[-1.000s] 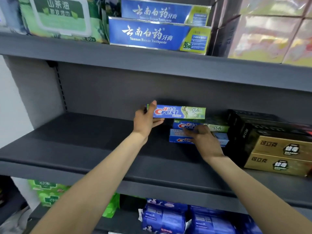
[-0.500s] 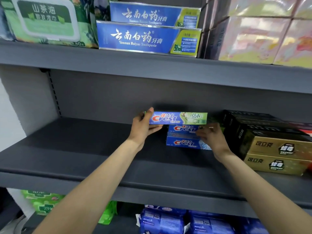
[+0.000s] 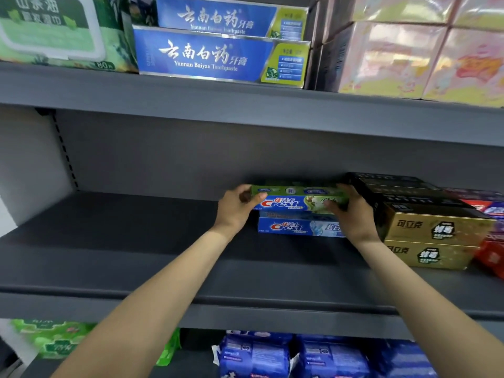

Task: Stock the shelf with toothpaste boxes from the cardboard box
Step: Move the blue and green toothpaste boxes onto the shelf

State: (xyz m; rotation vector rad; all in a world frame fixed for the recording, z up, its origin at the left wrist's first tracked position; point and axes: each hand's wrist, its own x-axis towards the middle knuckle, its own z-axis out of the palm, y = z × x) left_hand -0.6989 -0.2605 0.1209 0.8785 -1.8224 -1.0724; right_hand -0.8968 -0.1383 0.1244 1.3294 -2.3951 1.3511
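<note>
Since the earlier frame, right hand [image 3: 354, 214] has shifted from the lower boxes to the green Crest box [image 3: 297, 199], now clasping its 3 o'clock end. Left hand [image 3: 236, 211] grips the 9 o'clock end. Box sits atop blue Crest stack [image 3: 297, 227] on the grey shelf [image 3: 136, 255]. Black-and-gold boxes [image 3: 431, 230] stand at 3 o'clock, touching the right hand. Yunnan Baiyao boxes [image 3: 218, 58] occupy the tier at 12 o'clock.
</note>
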